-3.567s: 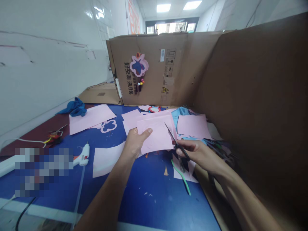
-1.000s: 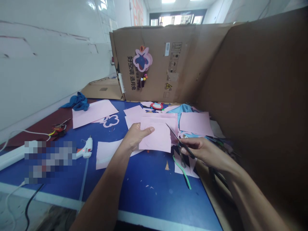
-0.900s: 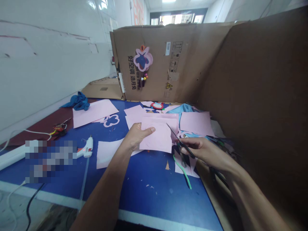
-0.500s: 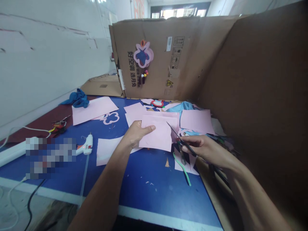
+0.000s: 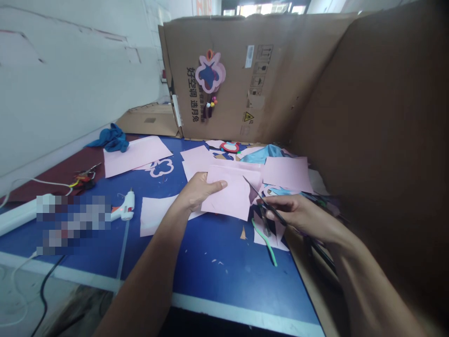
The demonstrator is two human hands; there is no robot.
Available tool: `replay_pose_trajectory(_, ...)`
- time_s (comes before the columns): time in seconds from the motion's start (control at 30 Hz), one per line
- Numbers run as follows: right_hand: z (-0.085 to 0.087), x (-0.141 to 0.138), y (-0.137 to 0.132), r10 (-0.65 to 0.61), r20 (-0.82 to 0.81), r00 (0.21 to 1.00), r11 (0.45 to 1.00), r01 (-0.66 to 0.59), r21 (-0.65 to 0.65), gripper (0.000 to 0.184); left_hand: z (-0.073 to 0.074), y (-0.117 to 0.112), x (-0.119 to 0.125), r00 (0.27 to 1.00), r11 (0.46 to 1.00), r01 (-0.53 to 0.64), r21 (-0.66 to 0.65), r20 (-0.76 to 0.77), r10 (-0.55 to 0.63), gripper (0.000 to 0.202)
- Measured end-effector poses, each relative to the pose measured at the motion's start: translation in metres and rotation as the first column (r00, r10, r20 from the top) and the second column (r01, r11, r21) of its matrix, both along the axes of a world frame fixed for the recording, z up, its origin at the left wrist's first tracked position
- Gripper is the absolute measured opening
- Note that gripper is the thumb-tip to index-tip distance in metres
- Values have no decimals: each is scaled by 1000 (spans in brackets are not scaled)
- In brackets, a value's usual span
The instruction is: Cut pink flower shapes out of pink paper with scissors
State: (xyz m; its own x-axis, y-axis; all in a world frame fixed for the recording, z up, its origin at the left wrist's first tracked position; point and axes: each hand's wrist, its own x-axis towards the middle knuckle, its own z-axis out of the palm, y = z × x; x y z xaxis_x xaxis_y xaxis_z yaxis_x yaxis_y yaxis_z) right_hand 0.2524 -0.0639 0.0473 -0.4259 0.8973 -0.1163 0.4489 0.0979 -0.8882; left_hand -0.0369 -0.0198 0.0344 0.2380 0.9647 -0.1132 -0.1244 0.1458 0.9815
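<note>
My left hand [image 5: 201,191] grips a folded sheet of pink paper [image 5: 228,194] by its left edge, the thumb lying on top. My right hand [image 5: 294,213] is closed around a pair of scissors [image 5: 257,194]. Their dark blade reaches up and left to the right edge of the paper. Whether that blade touches the paper I cannot tell. Below the right hand lie pink scraps [image 5: 263,239] and a green curved strip [image 5: 264,243]. More pink sheets [image 5: 286,173] spread behind and to the right.
A white glue gun [image 5: 126,207] stands at the left beside a power strip [image 5: 21,213]. Tall cardboard [image 5: 273,84] walls the back and right, with a pink flower ornament [image 5: 210,75] hanging on it. A blue cloth [image 5: 112,139] and a pink flower cutout [image 5: 162,168] lie at the back left.
The whole view has shifted slightly, so most things sit a little higher. Both hands keep nearly the same pose, still holding the paper and the scissors.
</note>
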Motion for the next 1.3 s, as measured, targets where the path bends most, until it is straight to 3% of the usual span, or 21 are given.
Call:
replay_pose_trajectory(0.3, 2, 2, 0, 12, -9, 1000, 1000, -12, 15, 56, -1, 2, -2, 999, 1000, -2, -10, -35, 2, 27)
replay_pose_trajectory(1.03, 2, 2, -1, 17, 27, 999, 1000, -17, -10, 47, -1, 3, -3, 1000, 1000, 6, -8, -30, -6, 29)
replay_pose_trajectory(1.3, -1, 2, 1, 17, 25, 1000, 1000, -17, -3, 55, -3, 3, -2, 1000, 1000, 1, -13, -22, -1, 23)
